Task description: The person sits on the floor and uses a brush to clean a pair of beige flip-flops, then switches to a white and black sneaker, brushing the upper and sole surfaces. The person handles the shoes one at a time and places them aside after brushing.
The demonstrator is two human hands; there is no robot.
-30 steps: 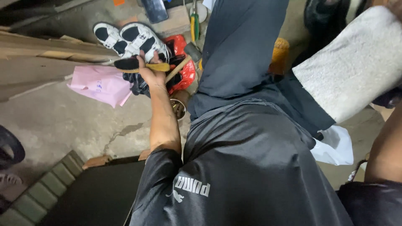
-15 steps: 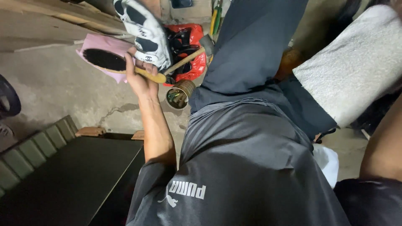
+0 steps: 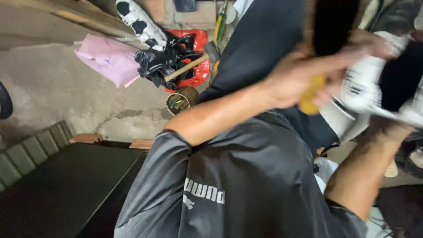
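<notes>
My left hand (image 3: 299, 79) reaches across my chest to the upper right, blurred by motion. It grips a brush with a yellow handle (image 3: 310, 97) and dark bristles (image 3: 328, 22). The brush is against a white and black shoe (image 3: 365, 88) held up at the right. My right forearm rises from the lower right, and my right hand (image 3: 385, 125) holds that shoe from below, mostly hidden behind it. My dark grey shirt (image 3: 238, 176) fills the lower middle.
On the concrete floor lie a second white and black shoe (image 3: 141, 22), a pink sheet (image 3: 108, 59), a red bag with black plastic (image 3: 196, 72), a wooden-handled hammer (image 3: 187, 68) and a tin of tools (image 3: 180, 99). A black panel (image 3: 57, 189) lies lower left.
My left arm has swung from the floor items at upper left across to the right with the brush. The shoe is now raised at the right, and the view has shifted.
</notes>
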